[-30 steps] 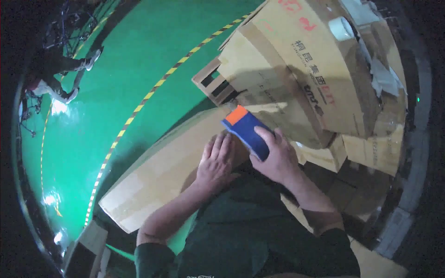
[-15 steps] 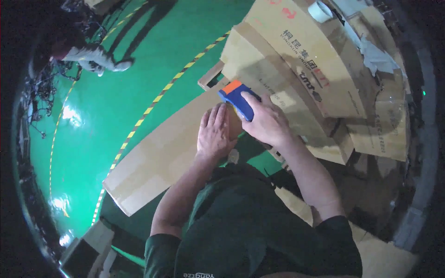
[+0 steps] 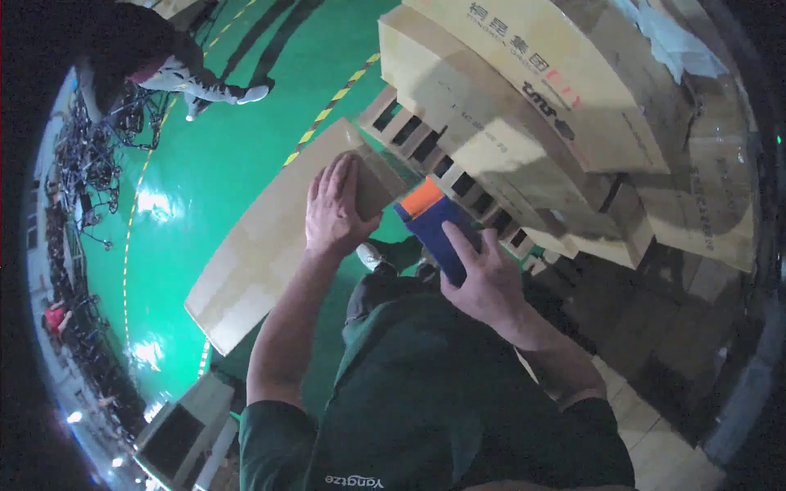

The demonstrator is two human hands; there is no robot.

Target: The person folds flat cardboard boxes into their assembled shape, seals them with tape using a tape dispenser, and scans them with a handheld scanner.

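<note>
A long closed cardboard box (image 3: 262, 237) lies slanted in front of me. My left hand (image 3: 334, 200) rests on the box near its upper end, fingers stretched along the cardboard. Just right of that end, my right hand (image 3: 490, 286) grips a blue and orange tape dispenser (image 3: 442, 237), its orange end towards the box. A narrow gap shows between the dispenser and the box. What lies under my right palm is hidden.
Printed cardboard boxes (image 3: 524, 98) are stacked at the upper right beside a slatted pallet edge (image 3: 417, 139). A person (image 3: 196, 82) stands at the upper left. Yellow-black tape (image 3: 336, 102) marks the green floor. A grey box-like object (image 3: 184, 425) is at the lower left.
The dispenser in my right hand has come away from the box end and moved slightly down. My left hand and the box's upper end appear further left, and more of the pallet edge shows.
</note>
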